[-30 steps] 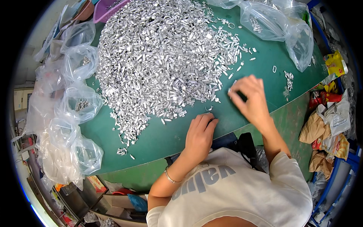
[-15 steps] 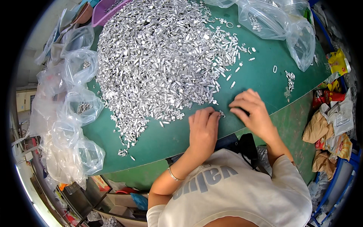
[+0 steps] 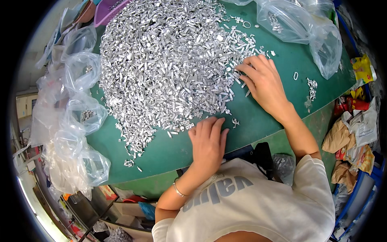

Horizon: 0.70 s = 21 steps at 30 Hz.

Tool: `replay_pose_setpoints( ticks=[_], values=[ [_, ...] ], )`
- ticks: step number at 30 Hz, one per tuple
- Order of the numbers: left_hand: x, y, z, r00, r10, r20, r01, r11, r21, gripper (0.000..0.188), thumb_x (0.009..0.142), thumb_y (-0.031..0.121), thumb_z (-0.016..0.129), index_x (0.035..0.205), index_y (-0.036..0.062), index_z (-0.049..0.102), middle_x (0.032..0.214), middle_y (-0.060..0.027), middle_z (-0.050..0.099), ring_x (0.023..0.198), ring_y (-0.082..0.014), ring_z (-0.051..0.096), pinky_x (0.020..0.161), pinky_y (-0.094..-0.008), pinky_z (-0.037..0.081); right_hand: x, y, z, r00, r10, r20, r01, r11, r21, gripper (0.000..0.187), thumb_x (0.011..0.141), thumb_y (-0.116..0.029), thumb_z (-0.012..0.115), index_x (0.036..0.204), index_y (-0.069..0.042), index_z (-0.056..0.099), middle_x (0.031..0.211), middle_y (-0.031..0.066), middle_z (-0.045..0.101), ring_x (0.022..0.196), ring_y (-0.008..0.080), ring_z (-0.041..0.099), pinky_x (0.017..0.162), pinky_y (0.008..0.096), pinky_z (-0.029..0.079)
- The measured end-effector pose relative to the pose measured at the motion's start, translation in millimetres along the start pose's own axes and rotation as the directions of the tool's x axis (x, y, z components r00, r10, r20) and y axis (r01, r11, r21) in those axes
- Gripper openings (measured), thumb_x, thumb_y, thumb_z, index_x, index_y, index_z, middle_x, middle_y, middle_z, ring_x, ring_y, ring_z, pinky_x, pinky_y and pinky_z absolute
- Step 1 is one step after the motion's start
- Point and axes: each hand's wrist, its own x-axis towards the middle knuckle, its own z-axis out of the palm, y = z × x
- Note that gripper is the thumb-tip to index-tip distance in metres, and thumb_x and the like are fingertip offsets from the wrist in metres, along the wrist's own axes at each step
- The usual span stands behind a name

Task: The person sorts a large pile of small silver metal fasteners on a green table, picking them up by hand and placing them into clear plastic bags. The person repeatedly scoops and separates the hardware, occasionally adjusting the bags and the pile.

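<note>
Touching metal parts: both hands

My left hand lies palm down, fingers together and pointing away from me, forearm bent in from below. My right hand is stretched farther out, palm down, fingers spread and slightly curled, arm nearly straight.

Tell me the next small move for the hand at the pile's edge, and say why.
Probably a short drag: the right hand lies flat with its fingertips on the edge of the heap of small silver metal pieces, so pulling a few pieces toward the bare green table seems the natural next step. The left hand rests flat near the table's near edge, beside a few loose pieces.
</note>
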Motion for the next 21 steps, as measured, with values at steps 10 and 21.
replay_pose_setpoints(
  ticks=[10,21],
  values=[
    [-0.2,-22.8,-6.0,0.986,-0.091,-0.137,0.106,0.988,0.11,0.027,0.079,0.001,0.07,0.105,0.0073,0.063,0.101,-0.0067,0.059,0.096,-0.0254,0.054,0.085,-0.0377,0.034,0.0,5.4,8.3,0.999,-0.029,0.034,0.029,1.0,0.009,0.014,0.077,-0.005,0.07,0.09,-0.005,0.066,0.097,0.0045,0.054,0.096,0.0235,0.05,0.082,0.0373,0.037],
    [2.7,-23.2,-12.6,0.968,-0.126,-0.215,0.148,0.985,0.09,0.027,0.08,-0.003,0.067,0.104,0.009,0.066,0.098,-0.0072,0.06,0.093,-0.0239,0.056,0.083,-0.0364,0.035,-10.6,11.8,-4.9,0.999,0.033,-0.019,-0.033,0.999,0.011,0.017,0.078,-0.002,0.069,0.094,-0.006,0.064,0.1,0.0048,0.056,0.098,0.0257,0.051,0.083,0.0374,0.037]
  ],
)
